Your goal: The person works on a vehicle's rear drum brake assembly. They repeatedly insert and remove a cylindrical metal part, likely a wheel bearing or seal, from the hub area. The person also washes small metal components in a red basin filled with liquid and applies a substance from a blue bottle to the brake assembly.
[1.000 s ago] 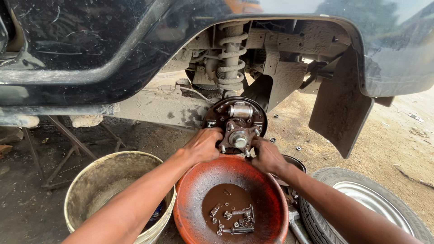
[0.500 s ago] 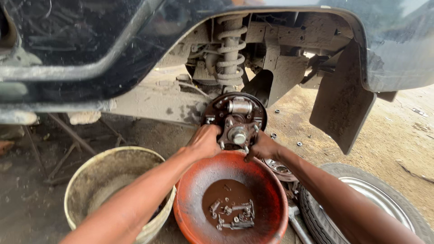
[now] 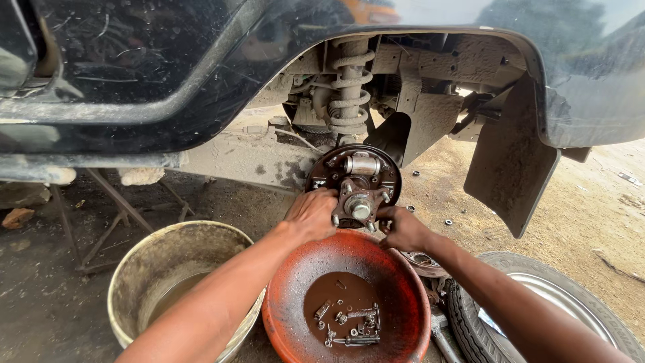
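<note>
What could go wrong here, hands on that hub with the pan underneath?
1. Both the left hand and right hand work at the wheel hub under the raised car body; if its support slipped, they could be trapped.
2. The red pan of dirty liquid and small metal parts sits right under the forearms; a bump might tip it.
3. Nuts lie loose on the dirt, easily lost.

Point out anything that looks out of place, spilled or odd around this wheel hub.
Small nuts and washers lie scattered on the dirt under the wheel arch, away from the round red metal basin where other small parts sit in brown liquid. The removed wheel lies flat beside it. Both hands, left and right, rest at the bare hub.
</note>
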